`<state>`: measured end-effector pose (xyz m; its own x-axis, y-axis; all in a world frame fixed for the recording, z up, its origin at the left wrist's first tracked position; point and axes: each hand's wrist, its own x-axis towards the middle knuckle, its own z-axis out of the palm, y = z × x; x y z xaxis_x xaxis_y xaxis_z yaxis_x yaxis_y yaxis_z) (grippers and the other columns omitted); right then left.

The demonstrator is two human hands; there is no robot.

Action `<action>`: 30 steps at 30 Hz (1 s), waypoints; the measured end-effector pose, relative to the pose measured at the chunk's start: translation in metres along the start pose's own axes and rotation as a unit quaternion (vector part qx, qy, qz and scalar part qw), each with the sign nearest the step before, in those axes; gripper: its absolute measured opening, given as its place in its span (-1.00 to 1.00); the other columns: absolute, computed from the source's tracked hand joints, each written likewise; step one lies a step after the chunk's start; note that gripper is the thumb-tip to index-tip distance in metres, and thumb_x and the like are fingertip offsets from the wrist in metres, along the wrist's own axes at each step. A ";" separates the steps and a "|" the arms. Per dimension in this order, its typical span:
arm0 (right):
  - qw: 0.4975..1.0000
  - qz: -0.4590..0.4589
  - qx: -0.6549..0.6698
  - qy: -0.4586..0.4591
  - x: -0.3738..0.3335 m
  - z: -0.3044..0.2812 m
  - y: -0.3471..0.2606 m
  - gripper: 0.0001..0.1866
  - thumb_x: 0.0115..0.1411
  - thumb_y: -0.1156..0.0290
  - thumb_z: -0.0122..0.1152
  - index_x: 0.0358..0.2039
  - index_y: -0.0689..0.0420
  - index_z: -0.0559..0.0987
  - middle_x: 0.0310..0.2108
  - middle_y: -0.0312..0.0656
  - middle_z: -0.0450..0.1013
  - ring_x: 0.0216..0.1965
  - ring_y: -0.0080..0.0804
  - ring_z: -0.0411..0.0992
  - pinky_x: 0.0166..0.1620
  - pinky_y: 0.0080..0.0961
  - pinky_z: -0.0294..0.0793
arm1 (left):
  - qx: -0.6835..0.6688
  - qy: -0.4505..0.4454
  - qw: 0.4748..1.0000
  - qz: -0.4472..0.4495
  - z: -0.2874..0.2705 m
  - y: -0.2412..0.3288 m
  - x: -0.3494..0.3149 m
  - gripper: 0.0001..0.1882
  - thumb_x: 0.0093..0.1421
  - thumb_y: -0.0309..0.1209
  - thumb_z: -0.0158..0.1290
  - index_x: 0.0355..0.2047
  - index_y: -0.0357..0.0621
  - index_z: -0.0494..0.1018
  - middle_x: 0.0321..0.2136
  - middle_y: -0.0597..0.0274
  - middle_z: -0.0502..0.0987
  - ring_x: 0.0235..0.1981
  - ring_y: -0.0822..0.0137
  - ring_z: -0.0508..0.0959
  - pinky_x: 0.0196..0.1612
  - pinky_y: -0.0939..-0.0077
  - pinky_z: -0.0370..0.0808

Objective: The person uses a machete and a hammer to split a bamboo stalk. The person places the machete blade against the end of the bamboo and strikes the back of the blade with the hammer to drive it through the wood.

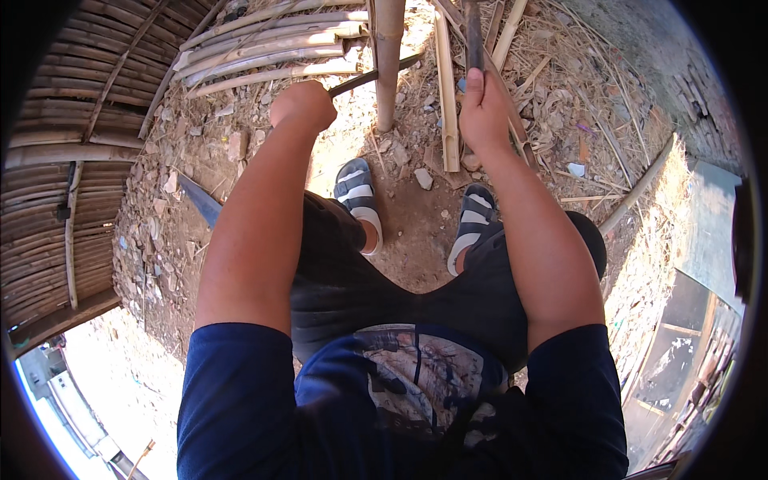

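Note:
My left hand [304,106] is closed around the handle end of a long dark knife [353,83]. Its blade runs to the right and meets an upright bamboo pole [387,68], with the tip showing on the pole's far side. Whether the blade is in the bamboo or behind it I cannot tell. My right hand [485,112] grips a dark stick [474,38], thumb lying along it; the stick's upper end leaves the picture. A split bamboo length [446,96] lies between the pole and my right hand.
Several cut bamboo poles [272,54] lie at the far left. A bluish blade-like piece [200,200] rests left of my left forearm. Rubble and dry shavings cover the ground around my sandals [356,192]. A bamboo-slat wall [68,216] stands left, a rough wall [688,88] right.

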<state>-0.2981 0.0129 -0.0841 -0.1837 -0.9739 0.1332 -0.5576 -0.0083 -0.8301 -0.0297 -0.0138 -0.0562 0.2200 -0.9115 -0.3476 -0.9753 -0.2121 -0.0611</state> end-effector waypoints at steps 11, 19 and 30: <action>0.994 0.056 0.085 -0.032 0.027 0.000 -0.004 -0.37 0.48 -0.13 -0.20 -0.14 0.27 0.52 -0.27 0.17 0.55 -0.13 0.20 0.52 -0.05 -0.05 0.44 | 0.006 0.003 1.000 0.010 0.006 -0.006 0.004 -0.60 0.25 -0.20 0.06 -0.02 -0.16 0.61 -0.02 -0.05 0.64 0.03 -0.02 0.64 0.06 0.12 0.59; 0.989 0.010 -0.127 -0.080 -0.007 0.028 0.060 -0.41 0.49 -0.10 -0.19 -0.15 0.25 0.51 -0.35 0.13 0.54 -0.23 0.16 0.51 -0.11 -0.05 0.45 | 0.006 0.008 1.000 0.013 -0.003 0.006 -0.001 -0.63 0.27 -0.23 0.02 -0.02 -0.13 0.62 -0.02 -0.04 0.64 0.03 -0.02 0.64 0.06 0.11 0.59; 0.990 -0.014 0.143 0.008 0.025 -0.013 -0.025 -0.42 0.50 -0.10 -0.18 -0.26 0.23 0.49 -0.48 -0.08 0.47 -0.38 -0.12 0.49 -0.23 -0.20 0.45 | 0.011 -0.002 1.000 0.006 -0.001 0.002 0.003 -0.62 0.27 -0.23 0.02 -0.03 -0.15 0.62 -0.01 -0.04 0.64 0.04 -0.01 0.64 0.07 0.13 0.59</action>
<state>-0.2994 -0.0082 -0.0528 -0.1853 -0.9686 0.1657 -0.3105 -0.1023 -0.9450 -0.0313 -0.0172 -0.0563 0.2075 -0.9127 -0.3520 -0.9782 -0.1929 -0.0766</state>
